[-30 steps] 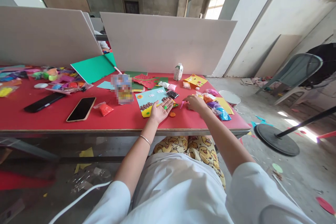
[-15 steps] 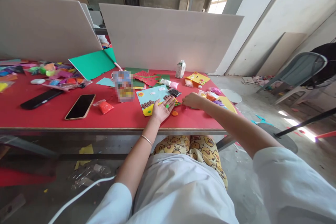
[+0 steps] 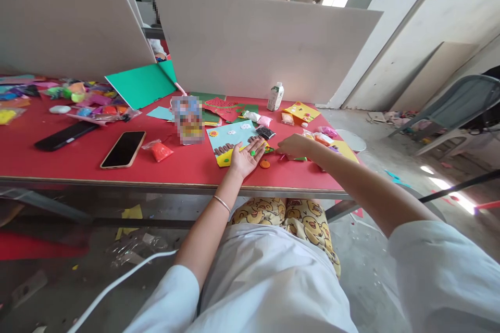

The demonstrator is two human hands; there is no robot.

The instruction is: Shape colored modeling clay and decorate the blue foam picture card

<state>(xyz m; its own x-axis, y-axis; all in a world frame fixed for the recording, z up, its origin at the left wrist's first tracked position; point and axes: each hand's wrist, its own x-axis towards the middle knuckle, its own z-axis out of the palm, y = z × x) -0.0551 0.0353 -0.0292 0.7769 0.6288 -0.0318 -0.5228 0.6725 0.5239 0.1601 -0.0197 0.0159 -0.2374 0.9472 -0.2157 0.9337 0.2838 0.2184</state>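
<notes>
My left hand [image 3: 242, 163] lies palm up over the near edge of a picture card [image 3: 233, 141], fingers stretched out. A small green lump of clay [image 3: 252, 153] rests on its fingers, not gripped. The card carries a blue sky, white clouds, an orange sun and a brown fence over yellow ground. To the right, my right hand [image 3: 292, 145] is low over the table with fingers curled down and together; what its fingertips hold, if anything, is hidden. An orange clay disc [image 3: 264, 164] sits between the hands. Just beyond them is a packet of black clay [image 3: 265, 132].
A white bottle [image 3: 275, 97] stands before the grey board [image 3: 265, 47]. Farther left on the red table [image 3: 74, 164] are a phone [image 3: 123, 150], a red clay packet [image 3: 159, 151] and a black case [image 3: 65, 136]. More clay packets [image 3: 322, 138] lie beyond my right hand.
The view has tipped down and shifted slightly. My left hand stays palm up with the green lump; my right hand stays low over the same spot, with something green now showing beneath it.
</notes>
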